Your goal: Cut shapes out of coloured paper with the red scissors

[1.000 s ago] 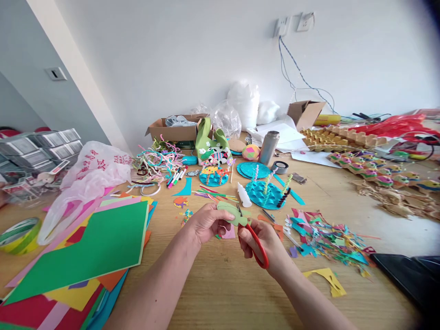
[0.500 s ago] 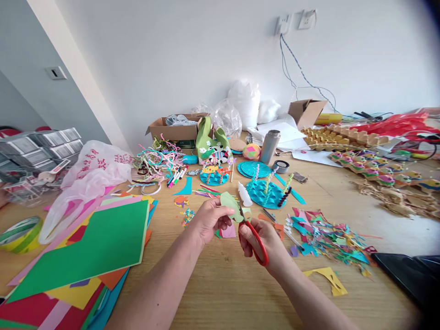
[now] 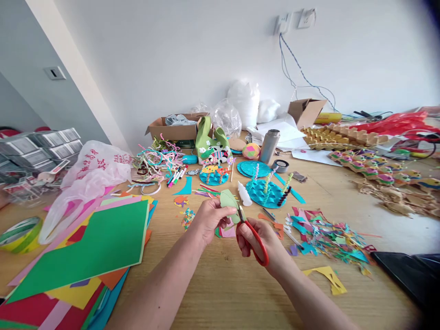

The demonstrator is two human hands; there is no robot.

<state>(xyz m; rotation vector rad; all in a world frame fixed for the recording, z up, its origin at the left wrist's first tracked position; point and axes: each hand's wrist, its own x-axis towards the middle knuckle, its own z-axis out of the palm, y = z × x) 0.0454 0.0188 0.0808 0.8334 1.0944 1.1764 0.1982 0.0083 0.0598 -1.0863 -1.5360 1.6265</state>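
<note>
Between thumb and fingers, my left hand (image 3: 210, 221) pinches a piece of light green paper (image 3: 227, 200) above the middle of the table. My right hand (image 3: 263, 238) grips red-handled scissors (image 3: 258, 243), fingers closed round the handles. The scissor blades (image 3: 240, 211) lie at the right edge of the paper; part of them is hidden by it. Beneath the hands are small pink and green paper pieces (image 3: 227, 232). Just beyond them stand a white glue bottle (image 3: 244, 194) lying on its side and a blue painted egg-carton disc (image 3: 256, 192) with fuzzy stems.
Coloured paper sheets (image 3: 113, 233) are stacked at left, beside yellow-green tape (image 3: 21, 234). Paper scraps (image 3: 330, 238) lie at right, near a black object (image 3: 398, 270). A steel flask (image 3: 270, 146), pipe cleaners (image 3: 160, 160) and painted egg cartons (image 3: 374, 167) sit farther back.
The scissor blades have shifted slightly against the green paper and look more open now. The paper has tilted a little; both hands stay nearly in place.
</note>
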